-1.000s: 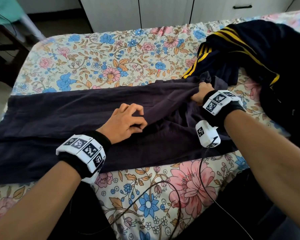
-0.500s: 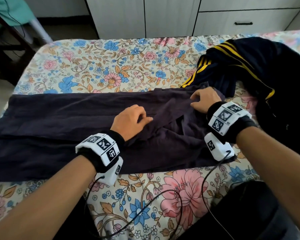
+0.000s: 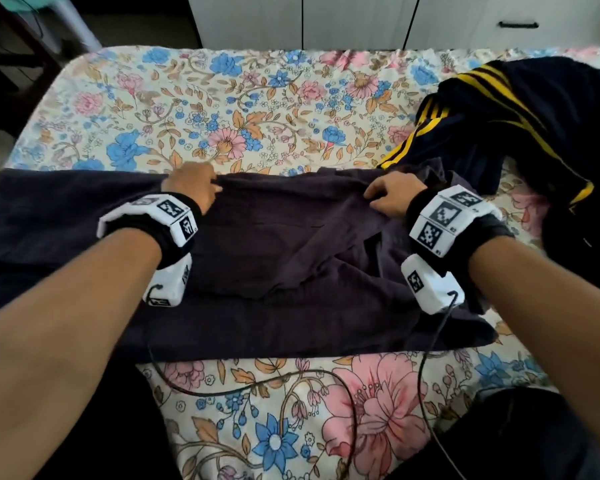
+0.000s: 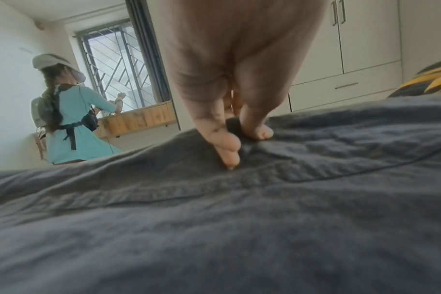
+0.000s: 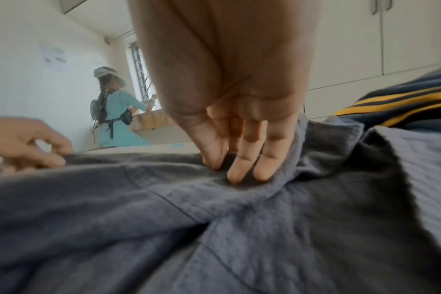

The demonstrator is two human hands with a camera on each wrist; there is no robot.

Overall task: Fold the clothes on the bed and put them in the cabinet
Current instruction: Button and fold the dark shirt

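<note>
A dark purple garment (image 3: 291, 258) lies spread across the floral bed (image 3: 222, 109), wrinkled at its right part. My left hand (image 3: 215, 187) is at the garment's far edge, left of centre. In the left wrist view the left hand (image 4: 235, 139) pinches a fold of the cloth (image 4: 214, 218) between thumb and finger. My right hand (image 3: 371, 199) is at the far edge further right. In the right wrist view the right hand (image 5: 222, 167) pinches the cloth (image 5: 164, 228) with thumb and fingers.
A navy garment with yellow stripes (image 3: 520, 109) is heaped on the bed's right side, touching the purple one. White cabinet doors and a drawer (image 3: 354, 19) stand beyond the bed. Cables (image 3: 291, 375) trail over the near sheet. Another person in teal (image 4: 73, 119) stands by the window.
My left hand has moved from the middle of the garment to its far edge and taken hold there. The right hand has kept its hold near the far right edge.
</note>
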